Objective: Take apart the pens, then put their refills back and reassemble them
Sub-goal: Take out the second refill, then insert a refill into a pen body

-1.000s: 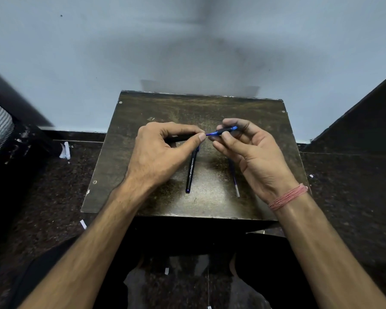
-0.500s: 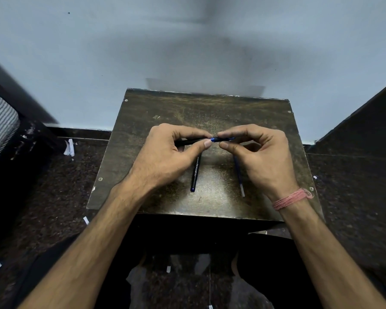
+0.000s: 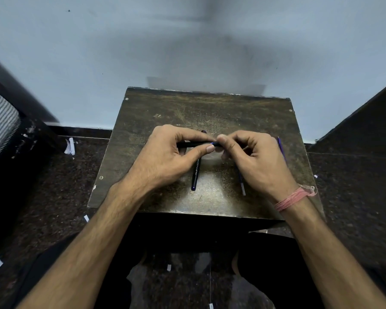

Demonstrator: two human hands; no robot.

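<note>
Table: the dark, worn table sat in front of us against the pale wall, and both our hands worked above its middle.
Left hand: our left hand came in from 7 o'clock, thumb and fingers curled tight round the black barrel and holding it level, running 9 to 3 o'clock.
Right hand: our right hand came in from 5 o'clock, thumb and forefinger pinched on the blue tip piece at the barrel's 3 o'clock end.
Change: a second before, a clear length of blue showed between our hands and the right palm was turned up; by this moment the palm had rolled over, the fingertips of both hands met, and only a sliver of blue showed.
Meaning: we judged the blue part had gone nearly all the way into the barrel, so this pen was close to closed; whether it was pushed or screwed we could not tell.
Second pen: a dark pen lay on the table under our hands, pointing to 6 o'clock.
Loose refill: a thin refill lay beside it toward 3 o'clock, partly under our right hand, so more assembly seemed left.
Far piece: a thin purple stick lay beyond our right hand at 3 o'clock.
</note>
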